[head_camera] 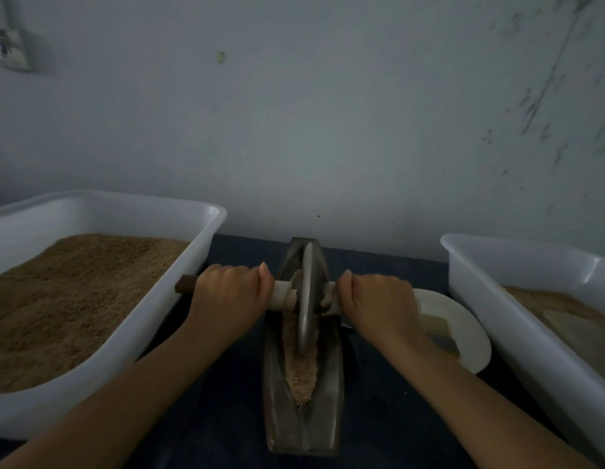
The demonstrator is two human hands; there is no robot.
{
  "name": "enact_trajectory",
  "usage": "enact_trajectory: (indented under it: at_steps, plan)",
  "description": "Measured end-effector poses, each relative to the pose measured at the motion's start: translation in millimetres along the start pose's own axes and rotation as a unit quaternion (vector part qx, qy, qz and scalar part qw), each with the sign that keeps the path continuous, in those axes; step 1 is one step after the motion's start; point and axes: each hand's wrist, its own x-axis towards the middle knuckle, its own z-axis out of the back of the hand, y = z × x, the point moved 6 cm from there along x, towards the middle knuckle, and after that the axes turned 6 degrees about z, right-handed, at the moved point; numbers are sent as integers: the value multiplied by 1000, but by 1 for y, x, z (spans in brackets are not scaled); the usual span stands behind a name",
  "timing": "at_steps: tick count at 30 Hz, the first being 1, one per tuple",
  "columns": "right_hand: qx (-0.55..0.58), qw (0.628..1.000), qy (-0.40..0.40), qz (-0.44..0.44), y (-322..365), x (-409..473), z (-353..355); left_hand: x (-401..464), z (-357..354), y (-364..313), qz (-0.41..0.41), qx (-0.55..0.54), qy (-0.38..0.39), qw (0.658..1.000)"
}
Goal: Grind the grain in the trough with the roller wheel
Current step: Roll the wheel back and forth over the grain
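While both hands curl around the wooden axle, the roller wheel [306, 299] stands upright in the metal trough [302, 431] at lower centre of the frame. Left hand [228, 294] grips the handle [282, 296] left of the wheel; right hand [378, 301] grips it on the right. Crushed grain [302, 374] lies along the trough's groove. White tubs [199, 245] of brown grain flank it on the dark table [220, 414]; a pale plate [470, 336] sits lower right. No readable writing shows.
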Motion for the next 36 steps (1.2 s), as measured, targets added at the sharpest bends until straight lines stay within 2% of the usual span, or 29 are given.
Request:
enact_trajectory:
  at_steps: [2, 4, 9, 11, 12, 15, 19, 25, 30, 32, 36]
  plan:
    - [9, 999, 42, 0, -1, -10, 1, -8, 8, -1, 13, -34, 10, 999]
    - [12, 995, 95, 5, 1, -19, 0, -15, 14, -6, -18, -27, 23, 999]
    - [22, 994, 109, 0, 2, -23, 7, -21, 13, -6, -51, -15, 53, 997]
    - [-2, 995, 102, 2, 1, -19, 4, -21, 3, -9, -98, 89, 110, 985]
    - [-9, 995, 98, 0, 0, -16, 2, -20, -3, -8, -107, 134, 104, 980]
    - [-12, 997, 68, -24, -6, -6, -7, -11, -10, -4, -88, 182, 125, 971]
    - [-12, 999, 10, -40, -12, 10, -18, 9, -16, 1, -58, 160, 67, 983]
    - [-17, 999, -35, -30, -20, 31, -34, 31, -30, 7, -35, 134, 47, 989]
    - [-20, 999, 29, -16, -15, 33, -34, 29, -36, 8, -30, 159, 99, 982]
    - [-45, 998, 47, -1, -10, 25, -27, 21, -30, 6, -32, 135, 96, 986]
    - [-13, 999, 27, -15, 1, 1, 1, -2, -9, 1, -30, 68, 69, 995]
